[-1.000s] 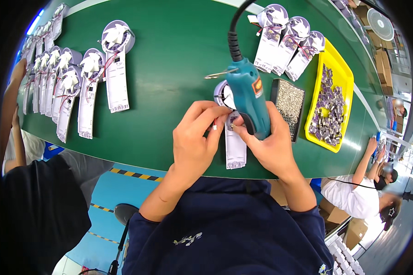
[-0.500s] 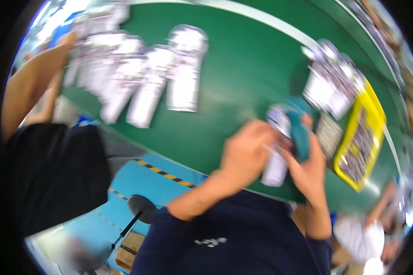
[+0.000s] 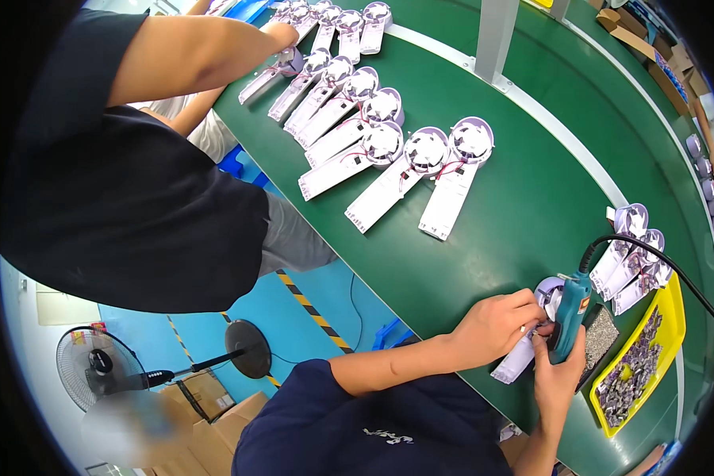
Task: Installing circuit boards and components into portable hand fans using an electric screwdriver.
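Note:
My right hand (image 3: 559,379) is wrapped round a teal electric screwdriver (image 3: 570,316), held at a slant with its body beside a lavender handheld fan (image 3: 517,358). The fan lies on the green table with its round head away from me and its handle toward me. My left hand (image 3: 496,327) is closed at the middle of the fan, fingertips bunched close to the right hand's fingers. Whether a small part sits between those fingertips is hidden. The screwdriver's tip is also hidden by the hands.
A yellow tray (image 3: 677,321) of small metal parts stands at right, beside a dark block of screws (image 3: 600,343). Several open fans (image 3: 628,258) lie beyond it. More fans (image 3: 448,198) line the table leftward, where a co-worker's arm (image 3: 206,55) reaches. A black cable (image 3: 665,262) crosses the right side.
My view has swung left and sharpened, so the table's contents sit lower and further right in it. Both hands stay at the fan, the screwdriver still in the right. The co-worker's arm shows more.

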The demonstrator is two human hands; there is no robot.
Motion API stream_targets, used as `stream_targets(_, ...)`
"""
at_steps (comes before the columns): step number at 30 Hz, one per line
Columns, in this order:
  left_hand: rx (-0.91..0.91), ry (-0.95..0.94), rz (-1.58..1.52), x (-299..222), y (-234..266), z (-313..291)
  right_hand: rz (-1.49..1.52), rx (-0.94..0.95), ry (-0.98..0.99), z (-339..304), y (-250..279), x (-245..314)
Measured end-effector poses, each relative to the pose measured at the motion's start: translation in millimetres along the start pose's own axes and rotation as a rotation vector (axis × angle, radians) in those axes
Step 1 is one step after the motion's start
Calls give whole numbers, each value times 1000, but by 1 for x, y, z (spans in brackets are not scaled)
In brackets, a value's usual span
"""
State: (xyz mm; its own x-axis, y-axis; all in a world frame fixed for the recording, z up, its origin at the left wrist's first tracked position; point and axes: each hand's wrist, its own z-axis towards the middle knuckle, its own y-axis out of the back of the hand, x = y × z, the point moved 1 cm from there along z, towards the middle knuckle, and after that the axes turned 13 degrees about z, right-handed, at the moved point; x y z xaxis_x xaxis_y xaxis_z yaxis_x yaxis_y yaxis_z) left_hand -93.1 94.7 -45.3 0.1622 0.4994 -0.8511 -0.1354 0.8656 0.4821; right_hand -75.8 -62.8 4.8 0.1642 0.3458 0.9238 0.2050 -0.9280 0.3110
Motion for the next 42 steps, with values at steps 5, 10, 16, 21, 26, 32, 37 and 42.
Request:
stream_targets(5,101,-17,19,4,6,9,31,-63,15,-3,-9,-4)
stream_targets(10,124,-61,65,5,5,9,71,-93,18,-7,-12,-6)
stream_targets(16,141,-38,61,2,4,7,21,-75,50,-11,-7,-14)
stream_targets(21,172,-68,38,5,2,10,22,-132,3,-12,-5,-13)
stream_targets(26,108,-44,38,9,14,13,-106,-82,81,-2,-7,-20)
stream_targets(32,123,6,62,6,8,19,-53,-87,-16,1,-7,-23)
stream_targets(37,154,27,1,7,6,12,-57,-73,-8,-4,-3,-26)
stream_targets(42,216,-24,32,0,10,12,-43,-69,-26,-6,-1,-25)
